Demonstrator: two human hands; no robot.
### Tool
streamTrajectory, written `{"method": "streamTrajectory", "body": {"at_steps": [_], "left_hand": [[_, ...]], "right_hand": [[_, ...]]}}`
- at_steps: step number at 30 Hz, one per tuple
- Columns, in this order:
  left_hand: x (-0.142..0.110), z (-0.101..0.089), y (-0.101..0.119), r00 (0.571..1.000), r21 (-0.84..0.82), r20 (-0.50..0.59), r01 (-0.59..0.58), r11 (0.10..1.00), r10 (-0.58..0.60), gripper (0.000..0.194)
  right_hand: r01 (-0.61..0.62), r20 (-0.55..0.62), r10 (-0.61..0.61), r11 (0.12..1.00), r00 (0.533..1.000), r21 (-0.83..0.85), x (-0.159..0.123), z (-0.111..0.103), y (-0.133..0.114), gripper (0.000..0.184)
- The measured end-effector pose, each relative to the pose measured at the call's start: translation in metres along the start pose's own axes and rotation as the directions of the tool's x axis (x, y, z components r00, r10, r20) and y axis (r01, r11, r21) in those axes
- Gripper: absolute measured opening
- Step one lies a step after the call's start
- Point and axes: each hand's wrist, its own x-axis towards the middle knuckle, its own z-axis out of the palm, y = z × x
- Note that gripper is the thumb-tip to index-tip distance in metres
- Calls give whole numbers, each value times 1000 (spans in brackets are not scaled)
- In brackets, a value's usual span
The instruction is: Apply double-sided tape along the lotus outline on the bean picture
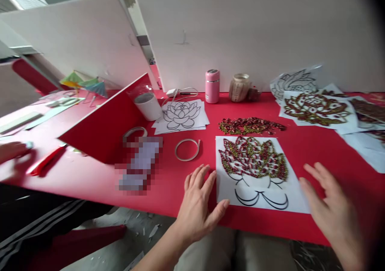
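Observation:
A white sheet [225,195] with a black-outlined lotus lies on the red table in front of me. Dark red beans and small green beans [255,158] cover its upper petals, while the lower petals show bare outlines. My left hand [200,203] rests by the sheet's left edge, fingers apart, thumb close to the lower left corner. At the right edge, my right hand [329,203] is spread and holds nothing. Just beyond the sheet lies a loose pile of red and green beans [249,125].
Left of the sheet are a tape ring [187,150], a blurred-out phone-like object [141,162], a white cup [148,106] and printed lotus outlines [182,116]. A pink bottle [212,87] and a jar [239,87] stand behind. Bean-covered pictures [319,108] lie right. Another person's hand [13,150] is far left.

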Motion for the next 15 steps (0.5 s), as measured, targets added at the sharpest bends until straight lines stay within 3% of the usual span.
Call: {"method": "streamTrajectory", "body": {"at_steps": [3,8,15], "left_hand": [[4,5,-1,999,128,3,-39,991,39,63],[8,11,0,991,314,1,-124,941,130,59],[5,12,-3,978,392,-19,-184,902,207,57]], "right_hand": [[-19,64,18,1000,998,16,2,0,-9,59],[50,78,-51,999,996,19,3,1,-13,56],[115,86,-116,993,989,19,0,2,-12,49]]}}
